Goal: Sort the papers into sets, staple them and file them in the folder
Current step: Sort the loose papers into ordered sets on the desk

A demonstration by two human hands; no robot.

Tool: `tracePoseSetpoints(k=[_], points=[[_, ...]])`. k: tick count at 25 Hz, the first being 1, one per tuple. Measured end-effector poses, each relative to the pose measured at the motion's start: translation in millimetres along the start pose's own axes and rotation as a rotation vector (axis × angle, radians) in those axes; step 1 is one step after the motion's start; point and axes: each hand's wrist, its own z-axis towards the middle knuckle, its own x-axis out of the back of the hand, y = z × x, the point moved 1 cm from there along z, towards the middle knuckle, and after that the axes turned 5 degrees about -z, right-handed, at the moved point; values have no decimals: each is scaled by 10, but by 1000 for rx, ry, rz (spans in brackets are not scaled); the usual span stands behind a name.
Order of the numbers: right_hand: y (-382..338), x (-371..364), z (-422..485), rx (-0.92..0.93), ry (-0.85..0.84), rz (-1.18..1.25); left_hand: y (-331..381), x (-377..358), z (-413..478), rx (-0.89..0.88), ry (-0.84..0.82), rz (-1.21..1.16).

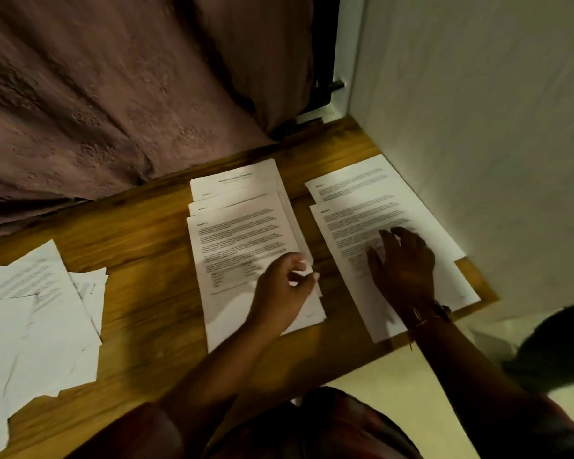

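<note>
Two piles of printed papers lie side by side on the wooden table (146, 246). The middle pile (239, 236) is several fanned sheets; my left hand (284, 286) lies on its lower right part and pinches the right edge of its sheets between thumb and fingers. The right pile (378, 207) holds at least two overlapping sheets next to the wall. My right hand (401, 263) rests flat on that pile's top sheet with fingers spread. No stapler or folder is in view.
A loose heap of unsorted, partly crumpled papers (37, 319) covers the table's left end. A purple curtain (113, 94) hangs behind the table. A white wall (478, 127) closes the right side. The table's front edge runs diagonally near my body.
</note>
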Motion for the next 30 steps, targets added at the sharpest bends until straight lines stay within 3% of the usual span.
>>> tracePoseSetpoints(k=[2, 4, 14, 18, 22, 30], points=[[177, -58, 24, -30, -87, -9, 255, -360, 71, 105, -225, -138], [250, -105, 3, -17, -133, -6, 351, -634, 171, 152, -291, -184], [326, -210, -29, -26, -113, 58, 191, -901, 800, 278, 52, -240], [341, -251, -23, -9, -81, 61, 236, -871, 1100, 159, 136, 39], [351, -269, -8, -2, -71, 38, 314, -786, 1463, 91, 119, 138], [340, -290, -13, -13, -86, 11, 401, -646, 1788, 210, 64, -310]])
